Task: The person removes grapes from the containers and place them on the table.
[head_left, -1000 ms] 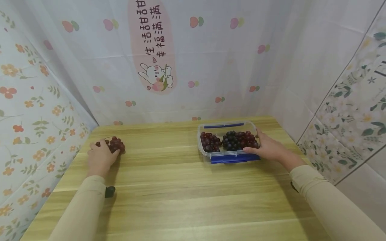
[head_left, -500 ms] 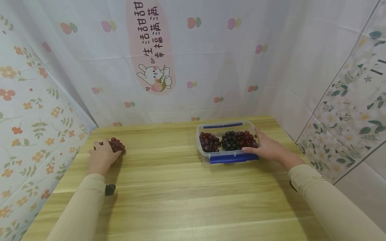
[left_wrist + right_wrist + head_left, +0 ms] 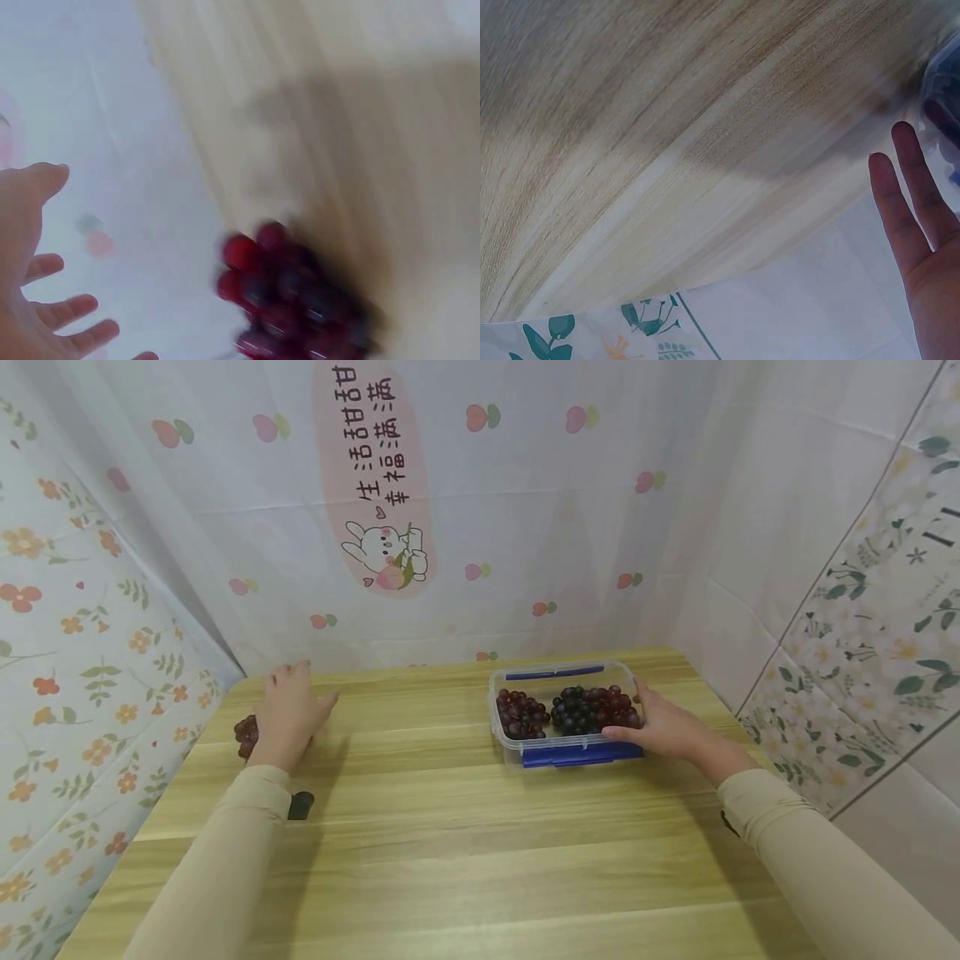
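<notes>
A bunch of dark red grapes (image 3: 246,737) lies at the table's left end, partly hidden behind my left hand (image 3: 288,718). That hand hovers just right of the bunch with fingers spread and nothing in them. The left wrist view shows a gap between the fingers and the same grapes (image 3: 289,296). On the right side, my right hand (image 3: 671,727) holds the right end of a clear plastic box (image 3: 577,755) with blue latches, thumb at its near rim. Inside lie a red bunch (image 3: 521,714), a blackish bunch (image 3: 574,713) and another reddish bunch (image 3: 617,703).
The wood-grain table (image 3: 450,843) runs back to a white curtain (image 3: 525,527) printed with peaches. Floral cloth (image 3: 97,685) hangs along the left side, and more patterned cloth (image 3: 877,652) along the right.
My left hand has let go of the grapes at the left, opened its fingers and moved up and to the right. The right hand and the box stay in place.
</notes>
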Demonstrator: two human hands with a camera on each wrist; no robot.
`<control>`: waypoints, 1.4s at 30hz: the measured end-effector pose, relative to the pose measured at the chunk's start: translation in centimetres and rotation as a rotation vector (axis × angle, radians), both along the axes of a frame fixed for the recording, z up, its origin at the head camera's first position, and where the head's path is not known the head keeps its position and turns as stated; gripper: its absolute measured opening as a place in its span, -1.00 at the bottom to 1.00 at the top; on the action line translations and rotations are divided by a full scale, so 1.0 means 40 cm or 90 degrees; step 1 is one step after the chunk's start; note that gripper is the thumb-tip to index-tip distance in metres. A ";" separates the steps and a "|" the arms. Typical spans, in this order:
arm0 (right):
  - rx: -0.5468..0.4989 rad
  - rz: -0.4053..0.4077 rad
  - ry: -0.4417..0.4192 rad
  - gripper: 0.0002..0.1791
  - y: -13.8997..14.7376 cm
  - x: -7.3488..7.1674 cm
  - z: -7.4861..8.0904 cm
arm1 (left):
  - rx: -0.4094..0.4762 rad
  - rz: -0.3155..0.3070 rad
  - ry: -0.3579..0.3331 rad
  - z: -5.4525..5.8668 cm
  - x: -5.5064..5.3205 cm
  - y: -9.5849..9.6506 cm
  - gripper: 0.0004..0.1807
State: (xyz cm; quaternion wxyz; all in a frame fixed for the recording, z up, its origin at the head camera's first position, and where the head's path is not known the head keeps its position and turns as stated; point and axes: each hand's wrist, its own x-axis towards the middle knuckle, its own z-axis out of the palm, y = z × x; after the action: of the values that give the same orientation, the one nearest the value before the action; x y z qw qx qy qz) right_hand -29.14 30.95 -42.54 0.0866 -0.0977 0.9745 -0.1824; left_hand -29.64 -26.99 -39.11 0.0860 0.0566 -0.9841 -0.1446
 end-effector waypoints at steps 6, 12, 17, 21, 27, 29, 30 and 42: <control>-0.007 0.001 -0.002 0.48 -0.001 -0.002 -0.004 | 0.013 -0.081 0.013 0.054 -0.021 0.118 -0.16; -0.012 0.000 -0.003 0.46 0.007 -0.007 -0.014 | -0.021 -0.187 -0.042 0.110 -0.035 0.266 -0.28; -0.011 0.000 -0.006 0.47 0.007 -0.010 -0.021 | -0.041 -0.296 -0.054 0.122 -0.034 0.379 -0.44; -0.012 0.003 -0.007 0.47 0.003 -0.010 -0.020 | -0.076 -0.382 -0.050 0.114 -0.028 0.453 -0.52; -0.016 0.002 -0.003 0.44 0.006 -0.004 -0.011 | -0.141 -0.483 -0.063 0.103 -0.023 0.555 -0.62; -0.013 -0.001 -0.004 0.44 0.009 -0.002 -0.007 | -0.164 -0.510 -0.070 0.099 -0.021 0.586 -0.64; -0.011 -0.001 -0.004 0.44 0.010 -0.001 -0.006 | -0.177 -0.519 -0.071 0.098 -0.019 0.602 -0.65; -0.017 0.006 -0.009 0.45 0.007 -0.007 -0.007 | -0.311 -0.466 -0.122 0.064 0.000 0.674 -0.75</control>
State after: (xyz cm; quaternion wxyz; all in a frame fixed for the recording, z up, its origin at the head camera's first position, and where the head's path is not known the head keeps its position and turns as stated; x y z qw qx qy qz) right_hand -29.43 31.23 -42.80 0.0931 -0.1023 0.9708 -0.1958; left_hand -29.63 -0.03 -36.54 -0.0515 -0.3044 -0.9480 0.0771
